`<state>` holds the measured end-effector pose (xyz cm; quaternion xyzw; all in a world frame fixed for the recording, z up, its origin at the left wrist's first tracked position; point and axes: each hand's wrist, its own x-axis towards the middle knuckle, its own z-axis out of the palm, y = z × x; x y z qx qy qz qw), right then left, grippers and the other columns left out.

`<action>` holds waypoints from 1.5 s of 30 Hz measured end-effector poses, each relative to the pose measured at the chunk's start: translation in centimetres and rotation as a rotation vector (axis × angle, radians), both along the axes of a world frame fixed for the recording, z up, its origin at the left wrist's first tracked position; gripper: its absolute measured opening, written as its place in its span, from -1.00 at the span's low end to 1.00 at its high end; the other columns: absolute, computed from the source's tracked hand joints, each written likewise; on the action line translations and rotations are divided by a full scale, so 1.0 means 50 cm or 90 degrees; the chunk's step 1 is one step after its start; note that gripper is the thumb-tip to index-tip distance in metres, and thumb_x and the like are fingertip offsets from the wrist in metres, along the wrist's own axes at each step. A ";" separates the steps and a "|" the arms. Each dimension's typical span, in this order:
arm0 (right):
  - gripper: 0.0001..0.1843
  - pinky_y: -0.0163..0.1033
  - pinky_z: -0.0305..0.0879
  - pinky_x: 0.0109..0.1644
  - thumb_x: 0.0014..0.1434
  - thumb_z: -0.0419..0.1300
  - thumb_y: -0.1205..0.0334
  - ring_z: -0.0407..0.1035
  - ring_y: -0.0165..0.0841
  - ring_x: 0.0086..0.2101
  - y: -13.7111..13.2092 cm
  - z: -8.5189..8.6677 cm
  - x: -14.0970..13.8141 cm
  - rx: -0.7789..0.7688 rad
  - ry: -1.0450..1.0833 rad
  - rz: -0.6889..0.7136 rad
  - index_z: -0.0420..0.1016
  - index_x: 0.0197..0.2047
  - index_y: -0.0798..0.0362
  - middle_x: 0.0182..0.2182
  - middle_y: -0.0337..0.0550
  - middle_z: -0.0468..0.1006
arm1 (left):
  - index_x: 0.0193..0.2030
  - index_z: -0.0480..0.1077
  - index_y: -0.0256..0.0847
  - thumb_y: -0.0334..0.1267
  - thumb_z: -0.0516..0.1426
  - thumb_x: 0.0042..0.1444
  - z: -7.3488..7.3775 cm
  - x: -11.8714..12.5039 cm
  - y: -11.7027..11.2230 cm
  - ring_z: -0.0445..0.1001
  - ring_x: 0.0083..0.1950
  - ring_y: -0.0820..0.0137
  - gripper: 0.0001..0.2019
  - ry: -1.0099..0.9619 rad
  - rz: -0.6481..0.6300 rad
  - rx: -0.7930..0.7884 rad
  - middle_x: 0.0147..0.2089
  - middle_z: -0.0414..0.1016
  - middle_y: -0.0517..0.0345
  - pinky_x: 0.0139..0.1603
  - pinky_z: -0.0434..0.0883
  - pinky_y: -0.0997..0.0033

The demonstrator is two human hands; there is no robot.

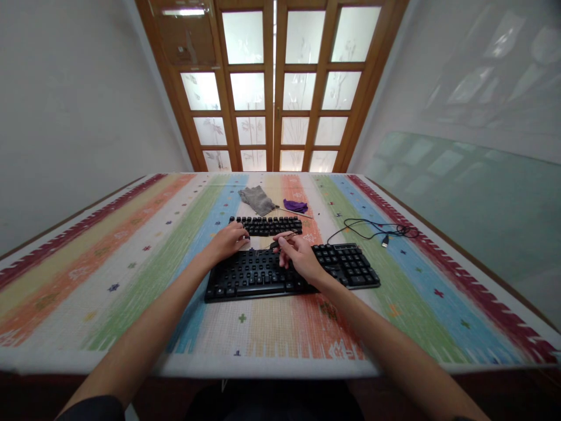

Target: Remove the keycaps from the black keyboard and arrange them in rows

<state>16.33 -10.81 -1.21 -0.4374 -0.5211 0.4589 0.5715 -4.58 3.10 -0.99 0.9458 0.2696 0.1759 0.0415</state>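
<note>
A black keyboard [263,286] lies in front of me, many of its keycaps off in the main section, while the number pad keeps its keys. Behind it, loose black keycaps [272,225] stand in rows on the cloth. My left hand [230,240] rests at the left end of these rows, fingers curled down and closed; what they pinch, if anything, is hidden. Over the middle of the keyboard, my right hand [298,254] is closed on a small dark tool [274,244] with thin wire-like parts, its exact kind unclear.
Farther back lie a grey cloth [258,200], a purple cloth [295,206] and a thin rod [298,214]. The keyboard's cable [372,222] coils at the right, ending in a USB plug [385,241]. A striped tablecloth [144,263] covers the table.
</note>
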 end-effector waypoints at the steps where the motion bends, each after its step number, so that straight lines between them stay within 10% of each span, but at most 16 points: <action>1: -0.54 -0.40 0.20 -0.63 0.15 0.20 -0.18 0.34 -0.50 -0.63 -0.001 0.000 0.000 -0.004 0.000 0.003 0.39 -0.16 0.08 -0.47 -0.24 0.50 | -0.27 0.51 -0.23 -0.36 0.16 0.16 -0.003 0.001 0.006 0.38 -0.16 0.29 -0.91 0.014 -0.001 -0.003 -0.32 0.43 0.08 -0.12 0.35 0.32; 34: -0.55 -0.42 0.11 -0.67 0.16 0.18 -0.15 0.31 -0.51 -0.64 -0.009 -0.013 -0.013 -0.031 -0.034 0.021 0.43 -0.18 0.11 -0.47 -0.22 0.49 | -0.30 0.50 -0.23 -0.34 0.16 0.12 -0.007 0.001 0.025 0.39 -0.21 0.29 -0.92 0.038 0.020 0.022 -0.36 0.41 0.08 -0.17 0.34 0.33; 45: -0.56 -0.39 0.15 -0.59 0.20 0.16 -0.16 0.29 -0.51 -0.61 -0.032 0.016 -0.006 0.006 -0.155 0.108 0.42 -0.29 0.10 -0.50 -0.22 0.47 | -0.24 0.49 -0.20 -0.23 0.10 0.21 0.005 -0.019 -0.036 0.39 -0.24 0.32 -0.84 -0.016 0.018 0.004 -0.35 0.42 0.10 -0.18 0.35 0.34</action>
